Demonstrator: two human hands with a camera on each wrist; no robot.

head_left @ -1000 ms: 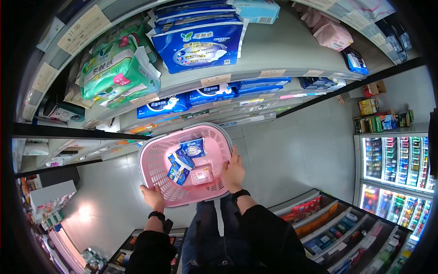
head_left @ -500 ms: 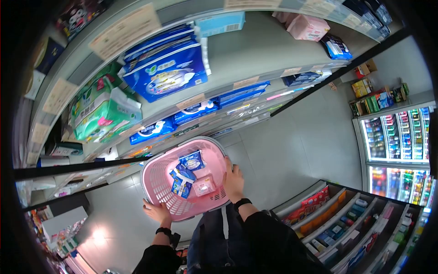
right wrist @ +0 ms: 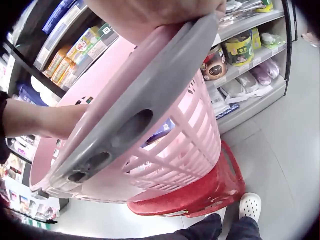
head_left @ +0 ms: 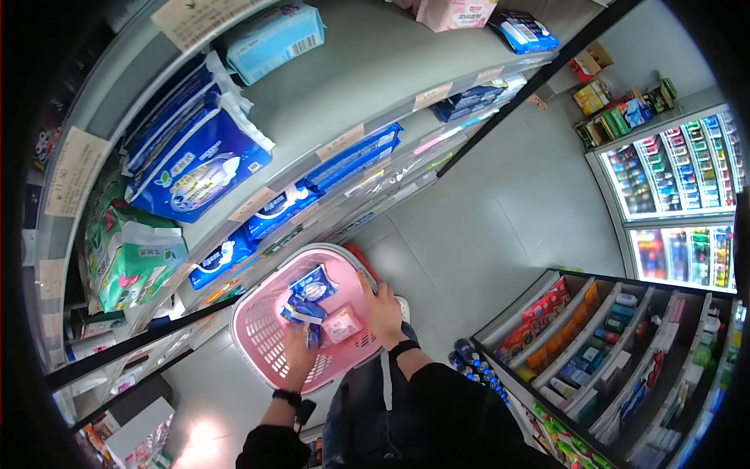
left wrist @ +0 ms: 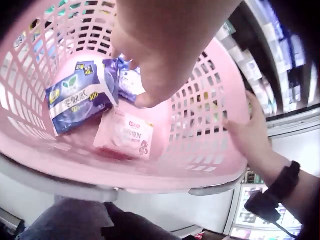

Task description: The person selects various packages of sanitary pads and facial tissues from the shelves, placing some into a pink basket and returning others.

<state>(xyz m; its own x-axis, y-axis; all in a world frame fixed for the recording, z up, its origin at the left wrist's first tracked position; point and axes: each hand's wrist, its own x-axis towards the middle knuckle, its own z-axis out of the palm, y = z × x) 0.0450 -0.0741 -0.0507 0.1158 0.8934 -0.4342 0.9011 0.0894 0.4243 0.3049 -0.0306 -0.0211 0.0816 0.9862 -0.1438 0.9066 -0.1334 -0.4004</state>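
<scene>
A pink plastic basket (head_left: pixel 262 336) with a grey rim is in front of my legs, directly over a red stool (right wrist: pixel 200 192). My left hand (head_left: pixel 299 356) reaches down inside it, fingers and thumb spread at the packs; some fingertips are hidden. Nearest it are two blue sanitary pad packs, one with a white band (left wrist: pixel 80 100) and another partly behind the fingers (left wrist: pixel 131 82). A small pink pack (left wrist: pixel 127 134) lies beside them on the basket floor. My right hand (head_left: pixel 384 313) holds the basket's right rim, thumb on the inner side.
A shelf at the upper left bears large blue packs (head_left: pixel 195 164), a green pack (head_left: pixel 133 254) and a light blue pack (head_left: pixel 273 43). On the right stand a slotted goods rack (head_left: pixel 601 352) and a lit drinks fridge (head_left: pixel 680 187). Grey floor (head_left: pixel 484 203) runs between.
My left hand has left the basket's left side and moved into the basket, over the packs. My right hand stays at the rim. The view has turned, and the shelf has shifted left and down.
</scene>
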